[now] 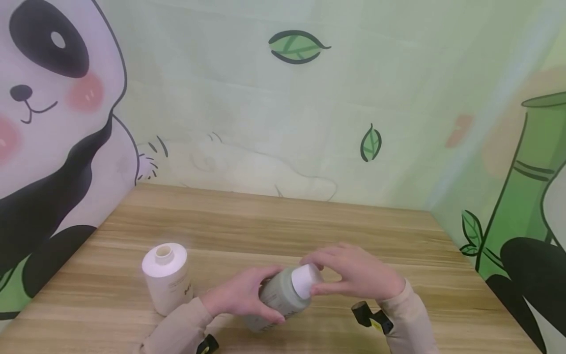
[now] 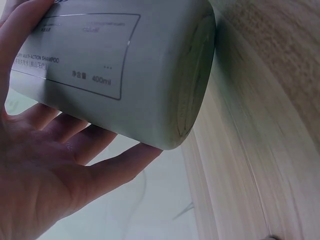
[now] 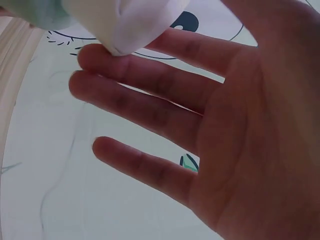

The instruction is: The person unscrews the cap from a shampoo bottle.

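Note:
A grey-green shampoo bottle (image 1: pixel 285 297) with a white cap (image 1: pixel 305 281) is tilted over the table, its top toward the right. My left hand (image 1: pixel 240 293) grips its body, thumb on the near side; the left wrist view shows the printed label and the base of the shampoo bottle (image 2: pixel 115 60) beside the wood. Thumb and forefinger of my right hand (image 1: pixel 353 273) pinch the cap. In the right wrist view the other fingers stretch out below the cap (image 3: pixel 145 25). A white bottle (image 1: pixel 168 280) with an uncapped neck stands upright left of my left hand.
The wood-grain table (image 1: pixel 247 216) reaches back to a pale green cloth backdrop (image 1: pixel 221 73) printed with leaves, pandas and bamboo. Backdrop panels border the table at left and right. A black wrist device (image 1: pixel 371 318) sits by my right sleeve.

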Demonstrator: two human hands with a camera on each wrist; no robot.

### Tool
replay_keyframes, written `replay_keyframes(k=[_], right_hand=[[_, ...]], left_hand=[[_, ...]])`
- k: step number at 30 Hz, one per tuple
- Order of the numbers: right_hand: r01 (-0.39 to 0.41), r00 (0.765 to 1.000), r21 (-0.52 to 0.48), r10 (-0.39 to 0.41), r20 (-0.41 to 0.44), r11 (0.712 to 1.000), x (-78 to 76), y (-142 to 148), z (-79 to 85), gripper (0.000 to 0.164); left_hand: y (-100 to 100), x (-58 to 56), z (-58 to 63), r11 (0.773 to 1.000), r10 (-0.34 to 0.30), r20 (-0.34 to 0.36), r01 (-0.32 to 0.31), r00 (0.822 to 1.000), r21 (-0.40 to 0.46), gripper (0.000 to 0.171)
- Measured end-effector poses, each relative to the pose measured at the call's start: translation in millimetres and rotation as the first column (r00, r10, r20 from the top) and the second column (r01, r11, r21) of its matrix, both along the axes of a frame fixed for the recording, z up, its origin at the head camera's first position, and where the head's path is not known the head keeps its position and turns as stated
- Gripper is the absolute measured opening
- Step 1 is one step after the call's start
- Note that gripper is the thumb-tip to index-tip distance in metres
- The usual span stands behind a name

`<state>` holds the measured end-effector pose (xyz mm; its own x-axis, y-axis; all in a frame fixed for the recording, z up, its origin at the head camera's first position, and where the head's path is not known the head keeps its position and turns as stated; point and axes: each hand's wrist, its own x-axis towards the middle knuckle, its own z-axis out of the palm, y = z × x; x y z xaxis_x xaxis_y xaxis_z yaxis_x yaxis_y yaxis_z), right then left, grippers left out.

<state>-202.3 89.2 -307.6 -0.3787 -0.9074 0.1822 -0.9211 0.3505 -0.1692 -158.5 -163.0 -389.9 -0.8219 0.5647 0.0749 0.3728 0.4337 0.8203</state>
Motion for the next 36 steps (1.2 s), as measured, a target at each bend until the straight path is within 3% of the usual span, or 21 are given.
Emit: replay_keyframes(k=[4, 12, 15, 20, 26, 31, 36], right_hand=[[-0.023, 1.000, -0.016, 0.023, -0.011, 1.000, 0.2, -0.7, -0.4, 0.035], [-0.184, 0.982, -0.067, 0.181, -0.049, 0.981, -4.0, -2.1, -0.7, 0.044], [-0.157, 0.987, -0.061, 0.156, -0.029, 0.986, -3.3, -1.3, -0.7, 0.052], [0.000, 0.998, -0.019, 0.001, 0.065, 1.000, 0.1, 3.9, 2.5, 0.060], [0.113, 0.993, 0.050, -0.113, 0.013, 0.992, 1.9, 4.9, 5.5, 0.040], [0.090, 0.995, 0.032, -0.089, -0.042, 0.995, 1.9, 3.7, 4.4, 0.032], [-0.001, 1.000, -0.029, 0.001, -0.017, 1.000, 1.1, 4.7, 3.8, 0.031]], left_hand=[[0.4, -0.1, 0.3, 1.000, -0.004, 0.003, 0.003, 1.000, 0.002, 0.068], [-0.7, 0.3, -1.1, 1.000, 0.001, 0.001, -0.001, 1.000, 0.011, 0.068], [-0.7, -0.4, -1.9, 1.000, -0.004, -0.008, 0.004, 1.000, 0.014, 0.070], [0.1, -0.6, -1.9, 1.000, -0.003, -0.014, 0.003, 1.000, 0.002, 0.071], [0.3, -0.1, -0.8, 1.000, 0.003, -0.007, -0.003, 1.000, -0.003, 0.071], [0.7, 0.1, -0.3, 1.000, 0.006, -0.007, -0.006, 1.000, -0.010, 0.072], [0.4, 0.6, -0.2, 1.000, 0.008, 0.003, -0.008, 1.000, -0.004, 0.072]])
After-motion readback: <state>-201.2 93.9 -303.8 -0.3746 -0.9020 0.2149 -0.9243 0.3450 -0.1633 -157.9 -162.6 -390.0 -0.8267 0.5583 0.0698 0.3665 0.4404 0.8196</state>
